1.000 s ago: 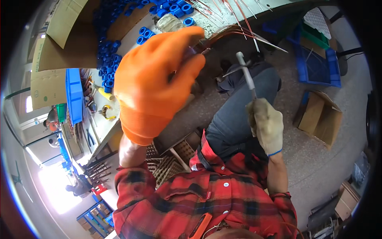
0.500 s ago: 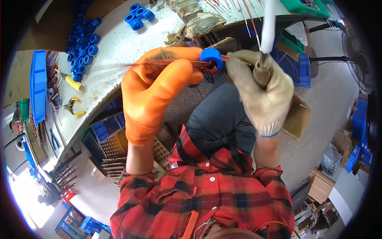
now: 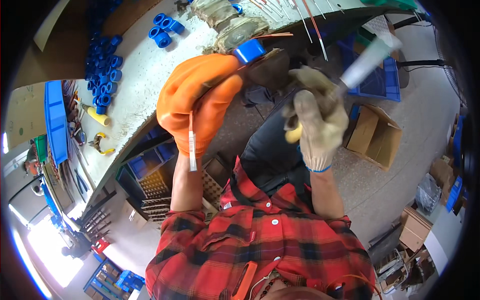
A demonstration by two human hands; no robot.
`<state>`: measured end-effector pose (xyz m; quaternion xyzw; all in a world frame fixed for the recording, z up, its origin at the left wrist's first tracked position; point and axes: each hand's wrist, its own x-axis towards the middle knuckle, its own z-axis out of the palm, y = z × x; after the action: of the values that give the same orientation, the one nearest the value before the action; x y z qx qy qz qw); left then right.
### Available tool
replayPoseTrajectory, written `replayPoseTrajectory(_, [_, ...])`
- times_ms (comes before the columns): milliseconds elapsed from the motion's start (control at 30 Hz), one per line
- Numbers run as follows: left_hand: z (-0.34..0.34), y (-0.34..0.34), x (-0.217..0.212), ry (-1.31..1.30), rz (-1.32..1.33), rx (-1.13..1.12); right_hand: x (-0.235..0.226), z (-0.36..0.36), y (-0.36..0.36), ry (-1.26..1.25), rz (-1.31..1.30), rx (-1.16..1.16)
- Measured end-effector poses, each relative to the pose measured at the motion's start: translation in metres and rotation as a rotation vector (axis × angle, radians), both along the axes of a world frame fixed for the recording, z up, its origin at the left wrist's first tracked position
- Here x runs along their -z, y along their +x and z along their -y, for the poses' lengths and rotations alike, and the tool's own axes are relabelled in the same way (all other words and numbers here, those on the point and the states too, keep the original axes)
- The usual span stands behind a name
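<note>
My left hand, in an orange glove, is closed around copper wires and a blue ring core, which it holds beside the bench edge. Copper wire ends stick out past the ring, and a pale tagged strip hangs from the palm side of the glove. My right hand, in a cream knit glove, is apart from the ring and blurred. It grips a tool with a long whitish part pointing up and right. A yellow piece shows under its fingers; whether it belongs to the tool I cannot tell.
On the bench lie several blue ring cores, a heap of more rings, a yellow-handled tool, yellow-handled pliers and a worn wooden block. An open cardboard box stands on the floor at right.
My left hand has turned, bringing the ring up and showing its outer side. My right hand has drawn away from the wires, down and slightly left, and its tool now tilts right.
</note>
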<state>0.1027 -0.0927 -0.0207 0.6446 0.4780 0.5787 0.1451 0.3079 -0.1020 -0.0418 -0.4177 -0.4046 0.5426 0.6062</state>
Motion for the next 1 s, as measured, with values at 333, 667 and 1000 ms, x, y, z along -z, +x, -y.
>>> replayPoseTrajectory(333, [0.005, -0.003, -0.001, 0.002, -0.035, 0.009, -0.049, 0.025, -0.017, -0.583, 0.018, -0.428])
replayPoseTrajectory(667, [0.025, -0.004, 0.016, 0.152, -0.096, -0.172, 0.007, -0.009, 0.005, 0.305, 0.929, 0.231])
replayPoseTrajectory(1000, [-0.086, -0.041, -0.029, 0.473, -0.144, -0.012, -0.033, 0.055, 0.027, -0.397, 0.449, -0.001])
